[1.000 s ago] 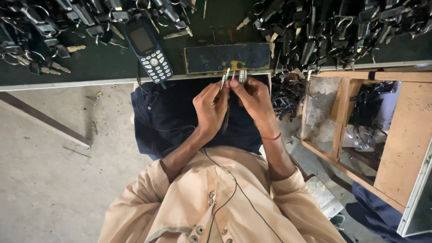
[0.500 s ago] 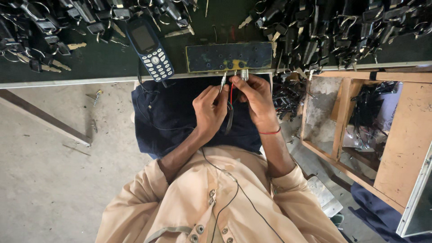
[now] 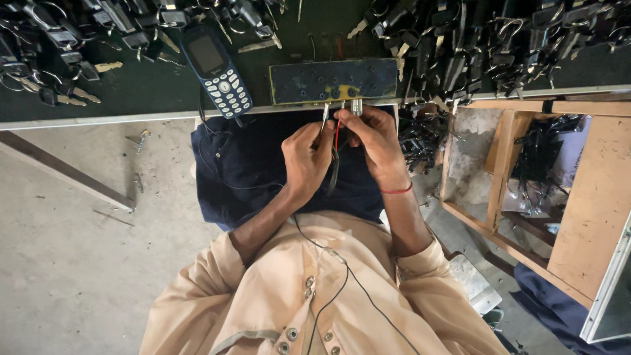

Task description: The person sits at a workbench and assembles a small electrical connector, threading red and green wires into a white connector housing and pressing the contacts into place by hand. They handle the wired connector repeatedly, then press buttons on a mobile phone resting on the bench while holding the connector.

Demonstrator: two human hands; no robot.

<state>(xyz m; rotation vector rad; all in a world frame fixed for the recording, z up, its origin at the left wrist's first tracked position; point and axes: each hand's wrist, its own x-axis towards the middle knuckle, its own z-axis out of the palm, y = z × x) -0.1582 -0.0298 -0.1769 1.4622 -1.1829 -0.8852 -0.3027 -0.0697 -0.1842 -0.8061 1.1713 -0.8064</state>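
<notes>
Metal cylinder lock (image 3: pixel 356 107) pinched in right hand (image 3: pixel 374 141) below dark drilled plate (image 3: pixel 325 81); left hand (image 3: pixel 305 161) gripped thin metal tool (image 3: pixel 325 115); work unfinished.

small metal cylinder (image 3: pixel 357 107), upright at bench edge, red wire (image 3: pixel 337 135) dangling

Blue phone (image 3: pixel 217 69), red wire (image 3: pixel 337 135)

small metal part (image 3: pixel 357 107) half hidden in right hand's (image 3: pixel 371 141) grip
</notes>
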